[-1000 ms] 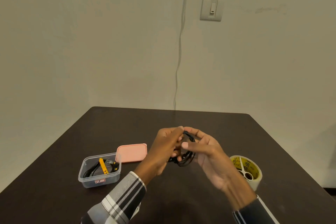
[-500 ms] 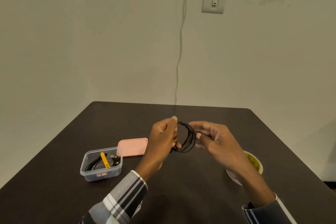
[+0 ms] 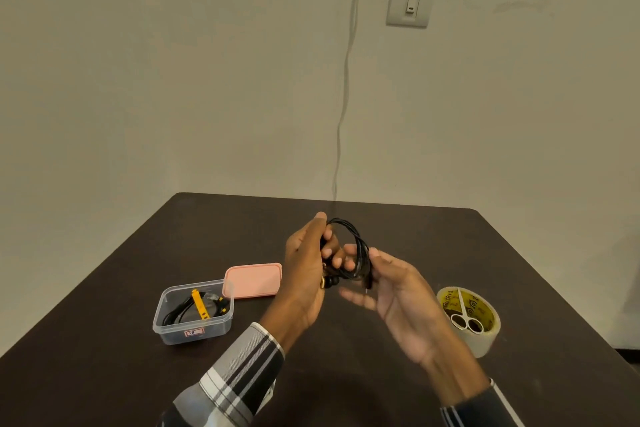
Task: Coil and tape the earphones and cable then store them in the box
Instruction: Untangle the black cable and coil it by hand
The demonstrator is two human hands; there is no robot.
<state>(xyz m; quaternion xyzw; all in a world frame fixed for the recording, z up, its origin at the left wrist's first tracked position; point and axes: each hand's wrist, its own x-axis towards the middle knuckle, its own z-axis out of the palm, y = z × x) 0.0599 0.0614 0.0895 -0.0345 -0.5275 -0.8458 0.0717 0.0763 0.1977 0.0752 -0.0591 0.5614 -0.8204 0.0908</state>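
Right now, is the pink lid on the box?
No, the pink lid lies flat on the table beside the open box.

A single wide-angle view comes from the person's head, facing forward and tilted down over the dark counter [image 3: 519, 253]. It sits close above the left hand [image 3: 304, 267] and right hand [image 3: 398, 291], which meet near the middle of the frame, with both sleeves entering from the bottom edge. The counter's far edge lies across the middle, and the wall [image 3: 173, 80] with its light switch [image 3: 408, 2] fills the upper half. The box [image 3: 194, 314] falls lower left and the tape roll [image 3: 469, 321] lower right. No second view shares the scene.
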